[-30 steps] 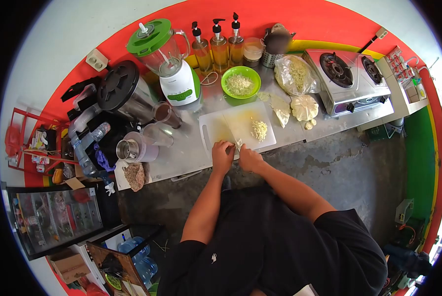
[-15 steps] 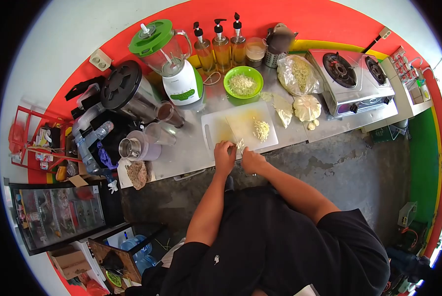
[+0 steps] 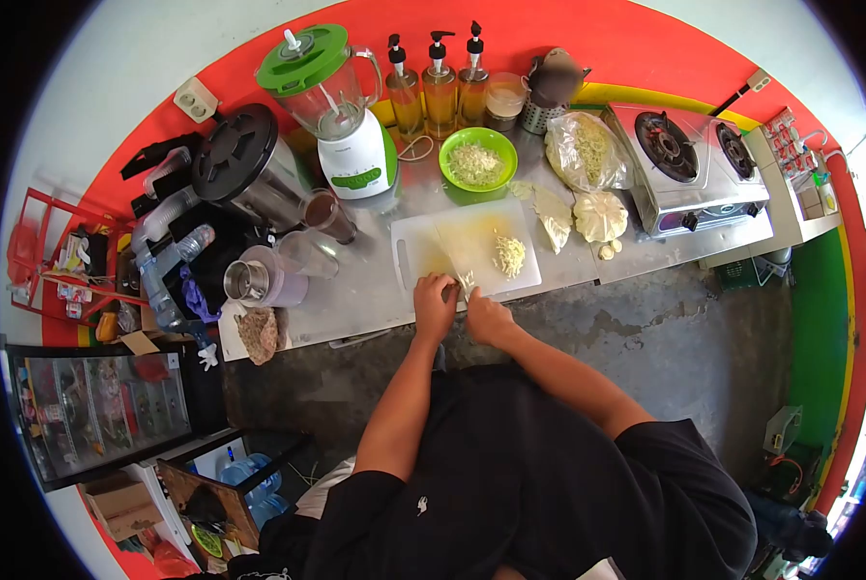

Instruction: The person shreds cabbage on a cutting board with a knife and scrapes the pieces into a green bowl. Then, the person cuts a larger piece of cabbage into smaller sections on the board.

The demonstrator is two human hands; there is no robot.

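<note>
- Head view: at the near edge of the cutting board (image 3: 423,242), the left hand (image 3: 436,302) curls down on a pale piece (image 3: 467,282); the right hand (image 3: 484,314) is closed, though I cannot tell what it holds.
- This looks like slicing, with shreds (image 3: 508,255) at mid-board. The next stroke calls for tucked fingertips.

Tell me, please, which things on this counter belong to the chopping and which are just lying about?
In use: left hand, right hand, cutting board, shredded pile, green bowl of shreds, cabbage chunk.
Lying about: blender, pump bottles, gas stove, metal cup.
</note>
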